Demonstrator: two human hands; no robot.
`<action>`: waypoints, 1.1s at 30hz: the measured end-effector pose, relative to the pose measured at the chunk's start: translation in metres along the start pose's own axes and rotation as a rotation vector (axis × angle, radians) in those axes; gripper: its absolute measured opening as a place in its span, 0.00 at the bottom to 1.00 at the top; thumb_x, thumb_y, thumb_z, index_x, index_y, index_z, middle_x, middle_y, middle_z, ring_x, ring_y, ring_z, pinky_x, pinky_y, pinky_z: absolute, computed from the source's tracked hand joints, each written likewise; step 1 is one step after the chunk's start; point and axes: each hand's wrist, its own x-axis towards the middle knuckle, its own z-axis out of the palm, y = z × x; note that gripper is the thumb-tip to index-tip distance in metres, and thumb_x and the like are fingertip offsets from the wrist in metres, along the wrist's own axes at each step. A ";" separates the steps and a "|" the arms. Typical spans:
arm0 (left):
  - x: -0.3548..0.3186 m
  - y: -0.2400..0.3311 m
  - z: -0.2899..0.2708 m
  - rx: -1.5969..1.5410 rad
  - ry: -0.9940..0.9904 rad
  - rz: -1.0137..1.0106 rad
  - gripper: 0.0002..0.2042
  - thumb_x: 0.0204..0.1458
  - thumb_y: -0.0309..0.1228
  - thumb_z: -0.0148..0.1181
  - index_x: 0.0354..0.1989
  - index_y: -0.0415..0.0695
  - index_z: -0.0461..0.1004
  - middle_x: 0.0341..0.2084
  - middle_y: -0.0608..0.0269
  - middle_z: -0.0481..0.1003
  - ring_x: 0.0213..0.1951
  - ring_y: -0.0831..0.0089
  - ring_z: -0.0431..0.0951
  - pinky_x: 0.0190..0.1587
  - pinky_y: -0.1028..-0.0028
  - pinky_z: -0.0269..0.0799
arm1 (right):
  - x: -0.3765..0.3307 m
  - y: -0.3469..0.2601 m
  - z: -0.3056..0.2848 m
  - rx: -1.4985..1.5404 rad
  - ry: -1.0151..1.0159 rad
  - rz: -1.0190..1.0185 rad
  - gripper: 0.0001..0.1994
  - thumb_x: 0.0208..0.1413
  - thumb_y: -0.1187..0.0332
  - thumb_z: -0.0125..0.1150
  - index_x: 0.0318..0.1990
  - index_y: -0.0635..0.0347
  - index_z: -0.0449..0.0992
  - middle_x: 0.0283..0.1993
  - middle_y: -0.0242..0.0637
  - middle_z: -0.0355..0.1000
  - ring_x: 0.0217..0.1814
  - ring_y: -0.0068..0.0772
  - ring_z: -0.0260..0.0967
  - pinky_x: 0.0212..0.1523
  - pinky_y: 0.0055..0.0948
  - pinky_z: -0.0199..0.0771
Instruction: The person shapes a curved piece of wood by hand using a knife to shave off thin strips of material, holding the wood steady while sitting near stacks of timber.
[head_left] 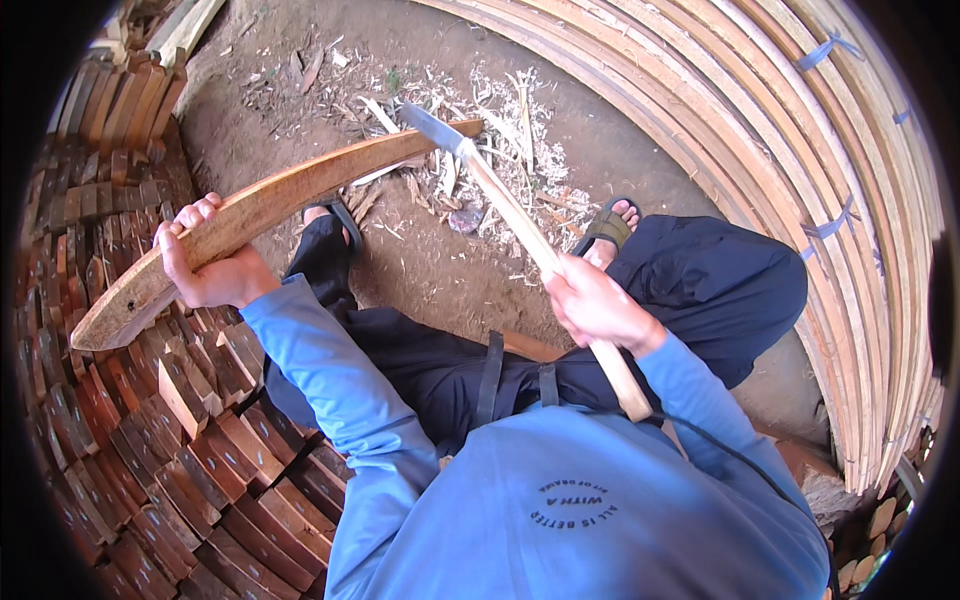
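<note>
Because the board [320,178] probably needs steadying, the left hand [222,279] grips it. The right hand [597,302] clasps the bladed tool's handle [512,215], presumably for control.

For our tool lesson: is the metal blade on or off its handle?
On: the metal blade joins the wooden handle beyond the right hand.

Wooden plank [300,188] — matt, metal blade [432,127] — smooth
</note>
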 end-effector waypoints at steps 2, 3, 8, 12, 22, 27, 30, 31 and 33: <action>-0.001 0.000 0.007 0.001 -0.005 -0.001 0.10 0.52 0.38 0.59 0.31 0.47 0.67 0.22 0.62 0.67 0.28 0.68 0.69 0.42 0.61 0.68 | 0.027 -0.010 0.005 -0.063 0.011 -0.031 0.06 0.71 0.66 0.41 0.39 0.55 0.62 0.23 0.25 0.59 0.15 0.16 0.55 0.11 0.20 0.60; -0.002 -0.001 0.009 0.001 0.003 -0.004 0.10 0.52 0.38 0.59 0.31 0.46 0.67 0.22 0.62 0.67 0.29 0.68 0.69 0.42 0.61 0.68 | 0.044 -0.019 0.006 -0.075 0.011 -0.020 0.07 0.70 0.66 0.41 0.39 0.55 0.62 0.23 0.25 0.60 0.15 0.16 0.56 0.11 0.21 0.61; 0.003 0.000 -0.007 -0.001 0.022 0.003 0.10 0.52 0.38 0.59 0.32 0.46 0.67 0.22 0.62 0.67 0.29 0.67 0.69 0.42 0.61 0.68 | 0.025 -0.031 -0.012 0.032 0.001 -0.082 0.08 0.68 0.67 0.42 0.39 0.62 0.64 0.21 0.31 0.63 0.13 0.24 0.63 0.11 0.28 0.68; -0.003 0.003 -0.006 0.022 0.041 0.021 0.10 0.51 0.38 0.59 0.31 0.46 0.68 0.23 0.62 0.67 0.29 0.66 0.70 0.44 0.59 0.69 | -0.011 -0.011 -0.012 -0.085 -0.007 0.043 0.05 0.69 0.69 0.42 0.40 0.59 0.62 0.23 0.27 0.60 0.15 0.18 0.58 0.11 0.23 0.64; 0.001 -0.001 0.006 -0.001 0.008 -0.005 0.10 0.51 0.38 0.58 0.30 0.46 0.68 0.23 0.62 0.67 0.29 0.66 0.70 0.44 0.59 0.69 | 0.062 -0.022 -0.007 -0.034 0.005 -0.029 0.06 0.69 0.65 0.42 0.41 0.54 0.64 0.23 0.26 0.62 0.18 0.17 0.60 0.13 0.21 0.63; 0.000 0.003 -0.008 0.009 0.022 0.013 0.10 0.52 0.38 0.58 0.30 0.46 0.67 0.23 0.62 0.67 0.29 0.66 0.70 0.45 0.59 0.69 | -0.017 -0.024 -0.014 -0.054 0.006 0.101 0.06 0.71 0.65 0.41 0.42 0.53 0.64 0.23 0.25 0.60 0.15 0.15 0.57 0.11 0.20 0.62; -0.003 0.002 0.000 0.009 0.005 0.015 0.10 0.52 0.38 0.58 0.30 0.46 0.67 0.23 0.61 0.67 0.29 0.66 0.70 0.45 0.58 0.69 | -0.003 -0.007 0.002 0.010 -0.027 0.029 0.07 0.71 0.64 0.41 0.42 0.55 0.62 0.22 0.25 0.60 0.15 0.17 0.57 0.10 0.20 0.62; -0.004 0.001 0.003 0.013 0.001 0.014 0.10 0.52 0.38 0.58 0.30 0.46 0.67 0.23 0.61 0.67 0.29 0.66 0.70 0.45 0.58 0.69 | 0.013 -0.010 0.007 -0.024 -0.012 0.004 0.07 0.71 0.64 0.41 0.42 0.55 0.62 0.22 0.25 0.60 0.14 0.17 0.57 0.10 0.21 0.62; -0.002 -0.002 0.011 0.014 -0.009 0.007 0.10 0.52 0.38 0.58 0.31 0.46 0.67 0.23 0.61 0.67 0.29 0.66 0.70 0.44 0.59 0.69 | 0.051 -0.014 0.009 -0.082 0.028 -0.056 0.06 0.71 0.65 0.42 0.41 0.55 0.62 0.22 0.25 0.59 0.14 0.17 0.56 0.10 0.21 0.61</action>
